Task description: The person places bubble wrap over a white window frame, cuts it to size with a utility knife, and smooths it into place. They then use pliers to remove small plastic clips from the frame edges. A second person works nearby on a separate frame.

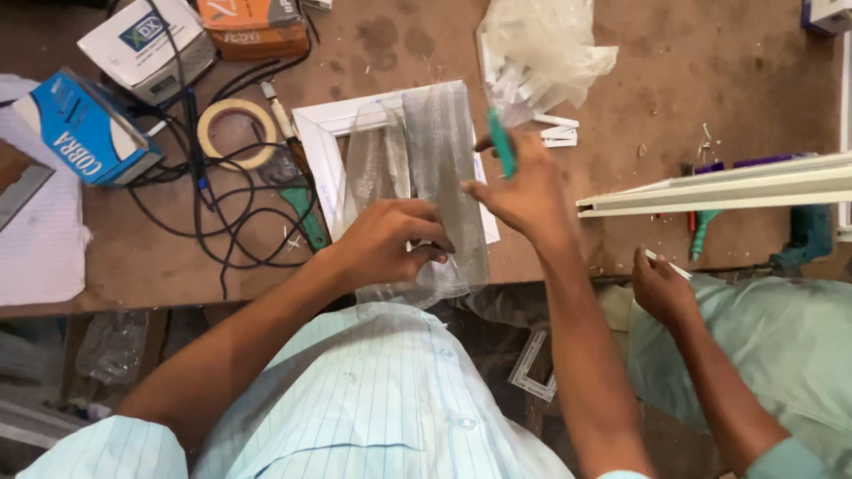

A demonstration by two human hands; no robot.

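A small white rectangular frame (pixel 324 133) lies on the brown workbench with grey mesh (pixel 435 151) draped over it. My left hand (pixel 390 239) presses down on the mesh at the near side of the frame, fingers curled. My right hand (pixel 524 191) hovers over the frame's right edge, gripping a slim teal tool (pixel 501 142) that points away from me.
A tape roll (pixel 235 133), black cables (pixel 222 213), green-handled pliers (pixel 306 213), blue box (pixel 84 129) and other cartons sit left. A plastic bag of white pieces (pixel 541 49) lies beyond. Long white profiles (pixel 719 188) jut in from the right, where another person's hand (pixel 661 288) rests.
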